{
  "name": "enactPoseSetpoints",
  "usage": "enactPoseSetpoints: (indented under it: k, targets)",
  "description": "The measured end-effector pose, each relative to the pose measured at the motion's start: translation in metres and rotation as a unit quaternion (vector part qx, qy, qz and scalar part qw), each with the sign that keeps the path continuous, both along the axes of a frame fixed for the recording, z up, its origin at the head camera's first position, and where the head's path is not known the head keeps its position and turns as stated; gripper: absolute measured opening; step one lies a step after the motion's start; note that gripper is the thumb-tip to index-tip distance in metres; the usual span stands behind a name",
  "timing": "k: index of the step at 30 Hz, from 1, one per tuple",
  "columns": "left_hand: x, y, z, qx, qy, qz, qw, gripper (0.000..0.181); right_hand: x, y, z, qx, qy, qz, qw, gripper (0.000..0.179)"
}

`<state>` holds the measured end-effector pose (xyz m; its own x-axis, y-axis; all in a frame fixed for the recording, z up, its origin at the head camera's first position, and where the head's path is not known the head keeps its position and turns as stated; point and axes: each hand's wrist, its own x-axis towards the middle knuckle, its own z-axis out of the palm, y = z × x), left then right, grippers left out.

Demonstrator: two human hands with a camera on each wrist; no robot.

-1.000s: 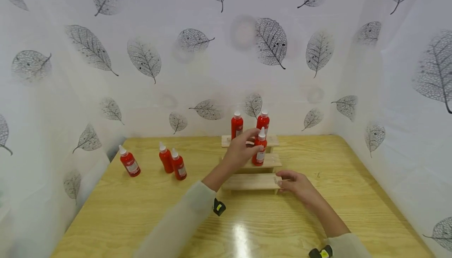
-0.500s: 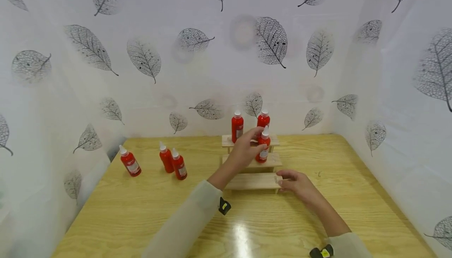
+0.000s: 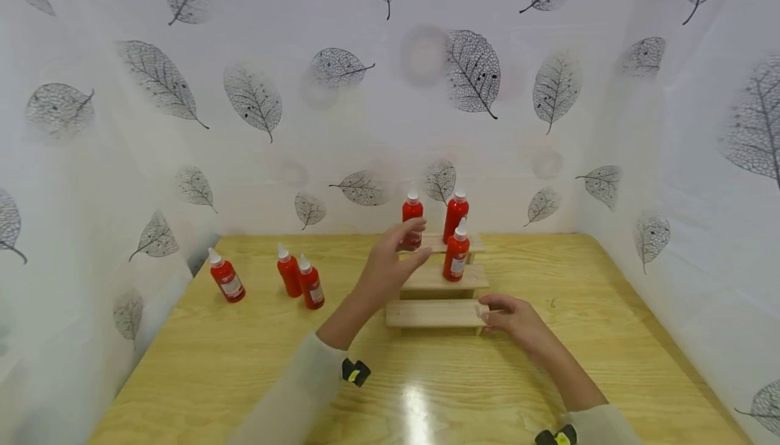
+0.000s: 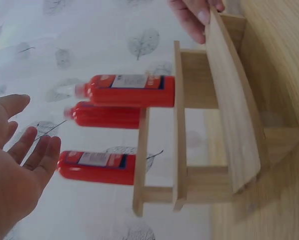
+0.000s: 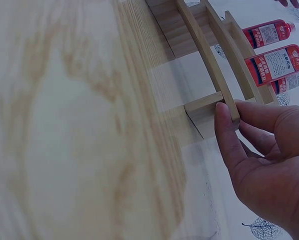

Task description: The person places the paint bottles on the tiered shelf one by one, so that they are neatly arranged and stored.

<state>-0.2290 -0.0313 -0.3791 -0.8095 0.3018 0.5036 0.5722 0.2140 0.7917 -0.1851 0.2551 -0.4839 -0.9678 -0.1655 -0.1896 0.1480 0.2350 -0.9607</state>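
A red bottle with a white nozzle cap (image 3: 456, 259) stands on the right of the middle step of a three-step wooden rack (image 3: 431, 313). On the top step stand two more such bottles, a left bottle (image 3: 412, 210) partly behind my left hand and a right bottle (image 3: 456, 215). My left hand (image 3: 388, 263) is in the air left of the middle-step bottle, fingers parted and holding nothing; the left wrist view shows a gap between its fingers (image 4: 45, 150) and the bottles. My right hand (image 3: 514, 323) pinches the right end of the lowest step between thumb and fingers (image 5: 257, 112).
Three more red bottles stand on the wooden table (image 3: 244, 370) to the left: a far-left bottle (image 3: 228, 280), and a close pair, the rear bottle (image 3: 289, 274) and the front bottle (image 3: 312, 286). A leaf-printed white sheet (image 3: 365, 126) encloses the back and sides.
My left hand shifted the bottle slightly right on the middle step, then let go and drew back left. The right hand has kept its grip on the rack.
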Motion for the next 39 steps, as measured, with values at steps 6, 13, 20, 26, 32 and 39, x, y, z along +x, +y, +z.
enactPoseSetpoints:
  k: [6,13,20,26,32,39]
  targets:
    - [0.019,-0.036,0.002,0.017,0.015,0.025,0.9994,0.045,-0.001,-0.001,0.0,0.002,0.001,0.0,1.0,0.048]
    - [0.036,-0.072,-0.005,0.013,0.036,0.052,0.9979,0.044,0.0,0.001,0.0,0.006,0.003,0.008,0.9999,0.051]
    - [0.047,-0.116,-0.013,0.005,0.028,0.11,0.9936,0.042,0.0,0.0,0.0,0.003,-0.001,0.007,1.0,0.05]
    - [0.05,-0.159,-0.018,-0.009,-0.039,0.187,0.9816,0.041,0.0,-0.001,0.0,-0.001,-0.001,0.008,1.0,0.05]
    - [0.042,-0.194,-0.036,-0.007,-0.058,0.234,0.9704,0.046,0.0,0.0,-0.001,-0.005,0.001,0.007,1.0,0.051]
    - [0.02,-0.215,-0.06,-0.037,-0.117,0.267,0.9559,0.052,-0.001,0.0,-0.002,-0.007,0.0,0.009,0.9999,0.05]
